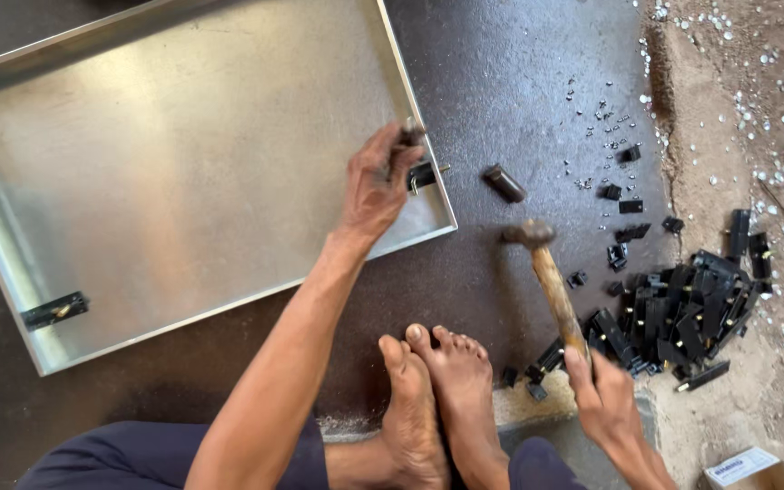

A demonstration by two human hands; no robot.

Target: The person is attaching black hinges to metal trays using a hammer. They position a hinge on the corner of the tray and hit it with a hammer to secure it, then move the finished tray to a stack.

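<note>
One metal tray (183, 181), one hammer (551, 272), two hands (black clips (682, 313) uncountable).

Left hand (376, 186) reaches forward, fingers pinched (arm outstretched); right hand (602, 395) clenched.

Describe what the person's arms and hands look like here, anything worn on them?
Both arms are bare from elbow to fingers: no sleeves, gloves, watch or rings show. The left hand and right hand look lean and sinewy, dusty from work. Dark navy cloth trousers cover the knees below; the feet are bare.
</note>
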